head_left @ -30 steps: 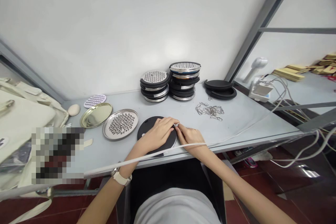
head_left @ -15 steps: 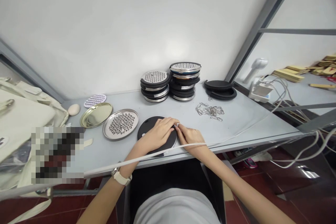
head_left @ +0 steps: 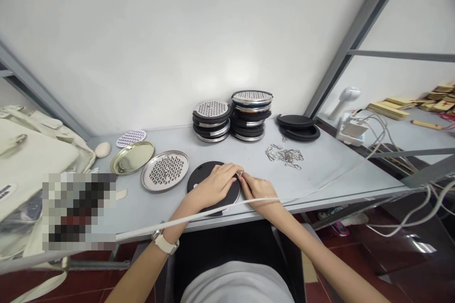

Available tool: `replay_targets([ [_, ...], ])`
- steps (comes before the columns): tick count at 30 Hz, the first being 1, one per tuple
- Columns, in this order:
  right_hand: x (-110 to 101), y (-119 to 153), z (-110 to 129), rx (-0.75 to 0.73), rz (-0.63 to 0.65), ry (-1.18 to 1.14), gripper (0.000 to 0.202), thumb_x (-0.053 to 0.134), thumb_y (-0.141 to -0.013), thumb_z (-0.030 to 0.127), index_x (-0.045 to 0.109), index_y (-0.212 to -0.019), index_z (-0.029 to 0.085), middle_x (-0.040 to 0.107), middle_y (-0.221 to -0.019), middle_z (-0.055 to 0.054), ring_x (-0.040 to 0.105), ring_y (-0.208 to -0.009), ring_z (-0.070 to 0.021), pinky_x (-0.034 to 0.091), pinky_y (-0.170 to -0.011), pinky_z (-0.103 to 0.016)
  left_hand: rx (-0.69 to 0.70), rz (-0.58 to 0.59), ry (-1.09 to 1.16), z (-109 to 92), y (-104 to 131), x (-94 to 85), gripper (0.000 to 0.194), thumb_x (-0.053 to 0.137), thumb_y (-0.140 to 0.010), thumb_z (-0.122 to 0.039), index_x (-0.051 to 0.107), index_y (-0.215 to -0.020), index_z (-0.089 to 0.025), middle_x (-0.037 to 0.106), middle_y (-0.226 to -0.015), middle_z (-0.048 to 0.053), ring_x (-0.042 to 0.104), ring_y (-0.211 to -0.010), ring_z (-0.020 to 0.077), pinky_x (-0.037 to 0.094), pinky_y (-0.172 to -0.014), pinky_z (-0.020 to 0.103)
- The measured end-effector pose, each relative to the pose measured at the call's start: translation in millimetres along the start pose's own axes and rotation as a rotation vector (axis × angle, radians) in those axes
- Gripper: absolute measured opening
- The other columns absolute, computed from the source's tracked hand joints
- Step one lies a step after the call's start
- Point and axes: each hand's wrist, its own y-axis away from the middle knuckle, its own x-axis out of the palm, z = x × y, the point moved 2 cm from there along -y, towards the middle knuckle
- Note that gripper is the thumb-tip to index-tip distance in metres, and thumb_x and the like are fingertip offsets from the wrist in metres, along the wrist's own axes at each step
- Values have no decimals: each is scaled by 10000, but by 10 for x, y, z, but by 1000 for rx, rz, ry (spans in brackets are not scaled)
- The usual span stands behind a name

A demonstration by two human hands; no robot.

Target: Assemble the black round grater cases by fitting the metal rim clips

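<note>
A black round disc (head_left: 202, 173) with a silvery edge lies at the table's front edge. My left hand (head_left: 218, 183) rests across its top, fingers together and reaching to its right rim. At that rim my right hand (head_left: 259, 190) pinches something small and metallic, mostly hidden between the fingertips. Both hands' fingertips nearly meet there. Left of the disc is a silver grater plate (head_left: 165, 171), then a gold-coloured round tray (head_left: 132, 157) and a white plate with purple marks (head_left: 131, 138). A heap of metal clips (head_left: 284, 155) lies right of centre.
Two stacks of graters, left (head_left: 212, 120) and right (head_left: 250, 116), stand by the wall. Black round holders (head_left: 298, 128) lie to their right. A cream bag (head_left: 39, 156) is at the left. One white cable (head_left: 159, 222) crosses in front of my forearms.
The whole view has shifted slightly, so the table sits a little lower. Both hands stay at the disc's right rim, with only slight finger movement.
</note>
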Motion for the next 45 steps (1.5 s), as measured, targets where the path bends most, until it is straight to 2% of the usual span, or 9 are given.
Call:
replay_targets([
  [13,15,-7,-2,-9,16,16,311,354,-983,261,619,-1088,136,735,-762,-69,686,-617,-198,312,-523,-267,8,-13,19,3,10,2,282,338,-977,-146,451,-1224,-224,559,-1184,63,504,-1121,192,353,-1000,365],
  [25,54,9,-27,-64,-52,-10,323,327,-977,249,621,-1044,132,724,-721,-69,667,-566,-178,305,-507,-262,10,-19,21,-14,14,-3,291,351,-974,-133,451,-1235,-217,559,-1204,63,493,-1141,181,336,-1014,350],
  [45,31,8,-29,-94,-53,-120,358,273,-987,261,611,-962,145,718,-713,-69,664,-557,-176,310,-501,-251,-4,-44,21,-82,20,-47,279,358,-960,-111,492,-1176,-225,592,-1129,44,533,-1056,177,347,-984,340],
])
